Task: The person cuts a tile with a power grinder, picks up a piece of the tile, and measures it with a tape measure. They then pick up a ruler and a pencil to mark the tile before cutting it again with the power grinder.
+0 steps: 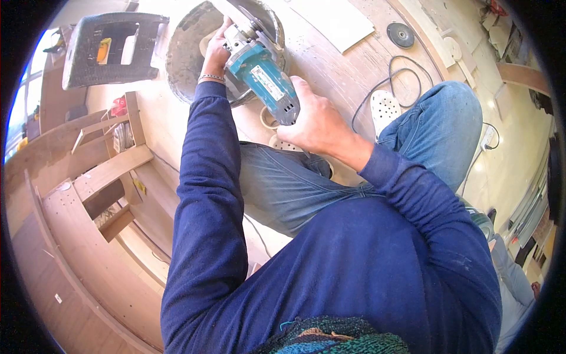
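Both hands are on one tool, and I place everything else against that teal angle grinder (262,76). Largest in view is the curved wooden floor (330,65), which lies beneath the grinder and spreads out on every side of it. Next comes the round grey dish-shaped piece (186,53), directly under the grinder's head and touching it as far as I can tell (the contact point itself is hidden behind the tool). Left of the grinder, well apart, sits a dark plastic stool (109,47). Then the grinder itself, tilted, head toward the top of the view, body slanting down to the right. My right hand (315,121) is wrapped tight around the rear of the grinder body, fingers curled under it. My left hand (215,53) is clamped at the head end, on the far side, so I cannot see exactly what part it grips. Right of the grinder, a black power cord (392,79) loops on the wood. Farther right and above lies a small black disc (400,35), well apart from the tool.
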Tool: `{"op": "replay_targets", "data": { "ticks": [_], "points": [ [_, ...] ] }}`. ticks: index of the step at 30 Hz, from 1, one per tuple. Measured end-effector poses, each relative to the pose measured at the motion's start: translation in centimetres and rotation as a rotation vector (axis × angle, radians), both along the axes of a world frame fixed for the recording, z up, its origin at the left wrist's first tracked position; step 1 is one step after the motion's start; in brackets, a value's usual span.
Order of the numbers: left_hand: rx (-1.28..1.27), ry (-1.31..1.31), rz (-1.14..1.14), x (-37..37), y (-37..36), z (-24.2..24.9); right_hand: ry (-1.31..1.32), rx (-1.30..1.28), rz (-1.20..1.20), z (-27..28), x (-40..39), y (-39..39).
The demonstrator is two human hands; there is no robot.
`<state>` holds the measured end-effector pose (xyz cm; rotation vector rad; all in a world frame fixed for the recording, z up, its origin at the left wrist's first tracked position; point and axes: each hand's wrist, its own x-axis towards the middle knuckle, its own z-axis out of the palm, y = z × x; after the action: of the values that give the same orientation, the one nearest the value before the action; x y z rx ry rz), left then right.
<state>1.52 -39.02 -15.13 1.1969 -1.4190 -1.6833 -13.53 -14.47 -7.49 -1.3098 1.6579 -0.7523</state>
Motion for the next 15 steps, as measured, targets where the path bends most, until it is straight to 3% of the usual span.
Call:
{"op": "replay_targets", "data": {
  "ticks": [5,8,10,15],
  "points": [
    [0.037,0.015,-0.013,0.1,-0.5,-0.4,0.009,-0.066,-0.012,0.0,-0.2,0.9],
    [0.198,0.052,0.051,0.0,-1.0,-0.8,0.029,-0.053,0.009,0.1,-0.2,1.1],
    [0.005,0.099,0.053,-0.2,-0.7,-1.2,0.028,-0.050,-0.003,0.0,-0.1,1.2],
    [-0.052,0.077,0.019,-0.2,0.1,-0.6,0.004,-0.045,-0.018,0.0,0.0,1.5]
  ]
}}
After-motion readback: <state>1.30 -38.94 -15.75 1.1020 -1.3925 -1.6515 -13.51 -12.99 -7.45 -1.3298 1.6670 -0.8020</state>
